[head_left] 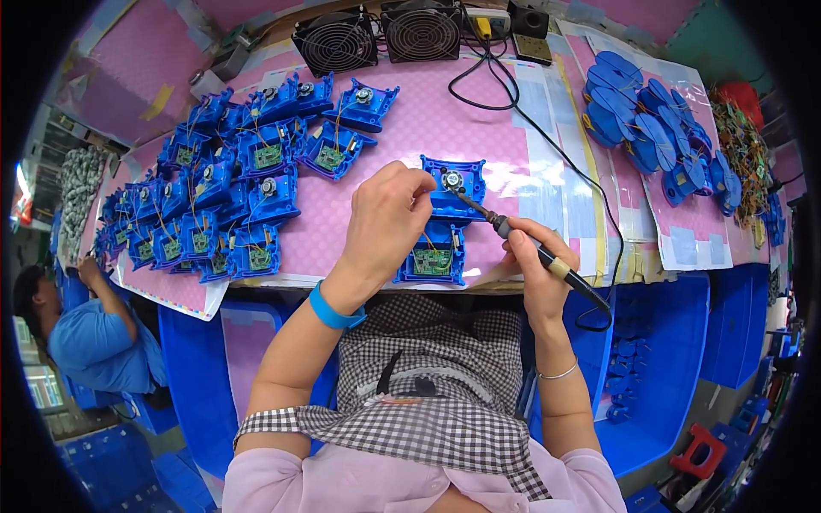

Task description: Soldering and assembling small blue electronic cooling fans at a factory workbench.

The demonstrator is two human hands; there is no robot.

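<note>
My right hand (pixel 544 291) grips a soldering iron (pixel 560 268) by its dark handle. The iron's tip points up and left to a round metal part, like a small speaker (pixel 452 179), in a blue plastic housing half (pixel 470 205). My left hand (pixel 382 221) is at the left side of that housing, thumb and forefinger pinched together. What they pinch, if anything, is hidden by the fingers. Just nearer to me lies another blue half with a green circuit board (pixel 432 262) and thin wires, at the table's front edge.
Many blue housings (pixel 274 198) with boards and wires cover the table's left. Two black fans (pixel 422 36) stand at the back. The iron's black cable (pixel 590 175) loops across the right. Blue disc-shaped parts (pixel 654 141) are piled far right. A person (pixel 103 333) sits at left.
</note>
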